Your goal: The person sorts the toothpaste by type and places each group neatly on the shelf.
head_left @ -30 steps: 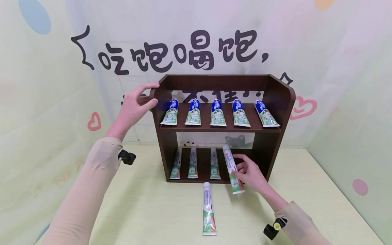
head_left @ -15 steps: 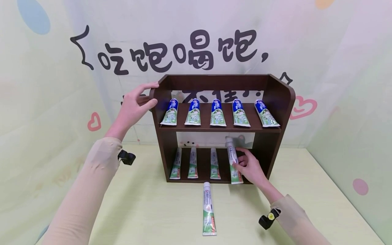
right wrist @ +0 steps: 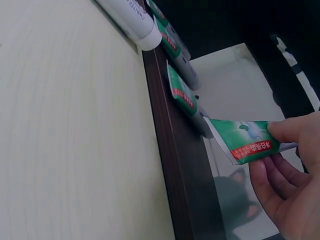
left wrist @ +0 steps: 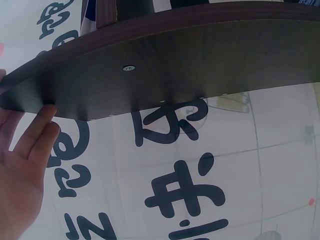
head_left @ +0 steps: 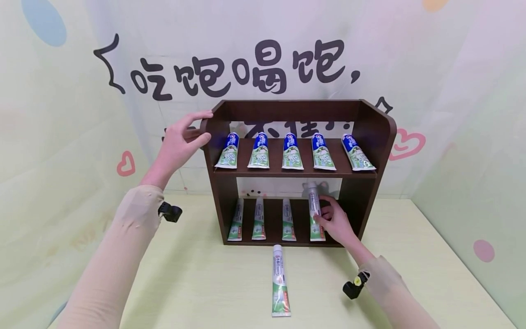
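A dark brown two-tier shelf (head_left: pixel 296 174) stands on the table. My left hand (head_left: pixel 181 145) holds its upper left side panel; in the left wrist view fingertips touch the panel's outer face (left wrist: pixel 165 65). My right hand (head_left: pixel 337 224) pinches a white and green toothpaste tube (right wrist: pixel 245 137) between thumb and fingers, at the right part of the lower tier. The tube leans back, cap up, its flat end right at the lower board's front edge. To its left, 3 matching toothpaste tubes (head_left: pixel 288 221) lean in a row. Another such tube (head_left: pixel 281 283) lies on the table before the shelf.
Several blue and green toothpaste tubes (head_left: pixel 292 153) lean along the upper tier, the rightmost tilted. The pale wooden table (head_left: pixel 197 274) carries the shelf. Behind it hangs a printed backdrop (head_left: pixel 279 27) with large black characters.
The right hand has carried its tube back and slightly right into the lower tier, where the tube now stands straighter. My left hand has stayed on the side panel.
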The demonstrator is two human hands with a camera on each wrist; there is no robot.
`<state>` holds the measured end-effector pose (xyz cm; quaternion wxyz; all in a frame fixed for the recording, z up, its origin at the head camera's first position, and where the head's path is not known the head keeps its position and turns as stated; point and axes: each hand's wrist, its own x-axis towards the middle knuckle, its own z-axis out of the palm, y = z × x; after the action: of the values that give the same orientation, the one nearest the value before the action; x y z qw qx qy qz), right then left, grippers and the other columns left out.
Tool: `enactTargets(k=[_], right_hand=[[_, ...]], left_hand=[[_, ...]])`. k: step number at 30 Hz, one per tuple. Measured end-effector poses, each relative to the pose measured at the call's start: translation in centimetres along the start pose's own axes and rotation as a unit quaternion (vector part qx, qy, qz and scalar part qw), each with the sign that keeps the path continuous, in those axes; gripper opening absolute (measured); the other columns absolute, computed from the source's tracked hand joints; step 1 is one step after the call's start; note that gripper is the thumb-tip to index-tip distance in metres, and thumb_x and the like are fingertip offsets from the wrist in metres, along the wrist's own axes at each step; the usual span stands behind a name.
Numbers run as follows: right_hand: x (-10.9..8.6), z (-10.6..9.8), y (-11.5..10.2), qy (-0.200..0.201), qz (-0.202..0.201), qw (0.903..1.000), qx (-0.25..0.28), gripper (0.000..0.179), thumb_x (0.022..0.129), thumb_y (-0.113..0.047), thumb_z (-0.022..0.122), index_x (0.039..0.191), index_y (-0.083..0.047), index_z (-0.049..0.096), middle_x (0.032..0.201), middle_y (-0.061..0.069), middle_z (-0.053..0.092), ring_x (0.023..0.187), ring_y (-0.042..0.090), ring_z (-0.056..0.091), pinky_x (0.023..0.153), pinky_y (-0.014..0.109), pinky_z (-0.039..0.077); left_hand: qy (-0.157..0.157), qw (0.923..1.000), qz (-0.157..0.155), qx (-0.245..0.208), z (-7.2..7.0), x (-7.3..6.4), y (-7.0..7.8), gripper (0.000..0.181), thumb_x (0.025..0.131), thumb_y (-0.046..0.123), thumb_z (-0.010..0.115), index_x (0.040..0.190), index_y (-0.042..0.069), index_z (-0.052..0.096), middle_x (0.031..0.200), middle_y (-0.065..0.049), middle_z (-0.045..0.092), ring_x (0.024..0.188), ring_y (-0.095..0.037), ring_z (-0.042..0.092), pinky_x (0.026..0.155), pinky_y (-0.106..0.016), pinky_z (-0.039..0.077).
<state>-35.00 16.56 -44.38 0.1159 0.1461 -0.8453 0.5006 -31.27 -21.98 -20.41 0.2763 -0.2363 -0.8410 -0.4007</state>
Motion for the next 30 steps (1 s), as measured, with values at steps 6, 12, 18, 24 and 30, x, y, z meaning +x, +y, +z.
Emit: enactTargets(k=[6, 12, 18, 24, 30], right_hand=[[0.4, 0.3, 0.9, -0.004, 0.011, 0.9999, -0.006, 0.06, 0.087, -0.003, 0.069, 0.141, -0.006, 0.043, 0.101, 0.024, 0.069, 0.08, 0.02, 0.066, 0.069, 0.022, 0.053], [0.9, 0.5, 2.0, -0.015, 0.019, 0.9997, -0.003, 0.062, 0.089, -0.004, 0.069, 0.143, -0.006, 0.04, 0.104, 0.025, 0.069, 0.084, 0.024, 0.067, 0.071, 0.025, 0.054], [1.2, 0.8, 3.1, -0.027, 0.026, 0.9992, 0.014, 0.063, 0.09, -0.003, 0.067, 0.145, -0.004, 0.037, 0.105, 0.027, 0.067, 0.083, 0.021, 0.066, 0.067, 0.025, 0.054], [1.3, 0.9, 4.1, -0.028, 0.028, 0.9988, 0.028, 0.065, 0.091, -0.001, 0.066, 0.147, -0.005, 0.033, 0.105, 0.029, 0.066, 0.084, 0.021, 0.065, 0.066, 0.023, 0.054], [1.4, 1.1, 4.7, -0.044, 0.003, 0.9989, 0.018, 0.059, 0.092, -0.002, 0.065, 0.146, -0.01, 0.04, 0.105, 0.028, 0.065, 0.084, 0.022, 0.063, 0.07, 0.026, 0.052]], left_hand=[[0.001, 1.0, 0.002, -0.001, 0.0, 0.0, -0.1, 0.043, 0.093, 0.007, 0.062, 0.136, 0.006, 0.058, 0.149, -0.008, 0.053, 0.117, -0.039, 0.065, 0.089, -0.011, 0.052], [0.004, 1.0, 0.005, 0.0, 0.0, -0.1, 0.0, 0.043, 0.093, 0.006, 0.063, 0.135, 0.005, 0.058, 0.148, -0.009, 0.053, 0.118, -0.038, 0.065, 0.09, -0.01, 0.051], [0.002, 0.9999, 0.009, -0.006, 0.1, 0.0, -0.3, 0.043, 0.094, 0.008, 0.062, 0.136, 0.005, 0.057, 0.148, -0.01, 0.053, 0.119, -0.042, 0.062, 0.092, -0.014, 0.053], [0.003, 0.9999, 0.008, -0.007, 0.2, 0.0, -0.3, 0.043, 0.094, 0.007, 0.062, 0.136, 0.005, 0.057, 0.148, -0.009, 0.053, 0.118, -0.041, 0.064, 0.089, -0.011, 0.052], [0.006, 0.9999, 0.009, -0.009, 0.1, 0.0, -0.1, 0.042, 0.093, 0.007, 0.063, 0.135, 0.005, 0.058, 0.148, -0.009, 0.053, 0.117, -0.039, 0.065, 0.088, -0.009, 0.051]])
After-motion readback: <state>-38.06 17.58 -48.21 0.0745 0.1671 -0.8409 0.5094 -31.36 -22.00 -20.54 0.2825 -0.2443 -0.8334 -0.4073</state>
